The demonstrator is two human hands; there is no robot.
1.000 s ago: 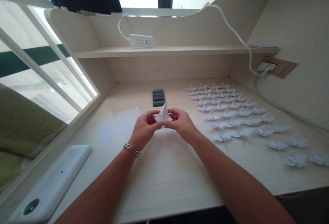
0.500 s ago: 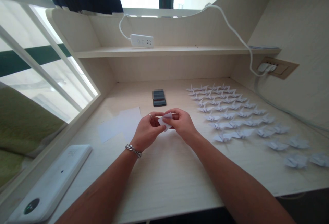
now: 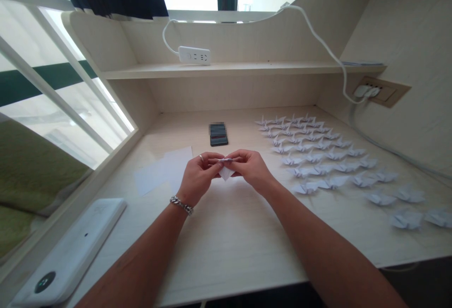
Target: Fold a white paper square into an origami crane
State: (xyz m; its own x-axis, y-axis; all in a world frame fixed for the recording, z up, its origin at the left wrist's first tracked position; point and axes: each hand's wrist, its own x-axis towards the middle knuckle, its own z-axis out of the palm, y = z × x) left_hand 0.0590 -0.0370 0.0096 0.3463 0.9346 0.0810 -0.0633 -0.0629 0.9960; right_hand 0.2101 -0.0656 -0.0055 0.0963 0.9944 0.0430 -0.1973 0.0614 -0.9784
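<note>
One piece of folded white paper [image 3: 226, 173], smooth and crisply creased, is held over the middle of the counter [image 3: 226, 251], its triangular point directed downward below a thin upper edge. The left hand [image 3: 199, 174] and right hand [image 3: 252, 169] each have the grip clamped on it, fingers and thumbs pinching from opposite sides. One plain ring [image 3: 201, 158] and one chain-link metal bracelet [image 3: 181, 205] are worn on the left side.

Just beyond: one dark rectangular device [image 3: 218, 134], partly pixelated. To the left, flat white sheets [image 3: 158, 171] overlap; number not determinable. To the right stand rows of angular folded-paper cranes [image 3: 320, 170], four in two pairs nearest the front; the far rows are too dense for a sure count. The counter surface is pale, wood-grained. Outermost: one long white case [image 3: 77, 247], round-cornered; one white power strip [image 3: 194, 55] on the shelf [image 3: 240, 69].
</note>
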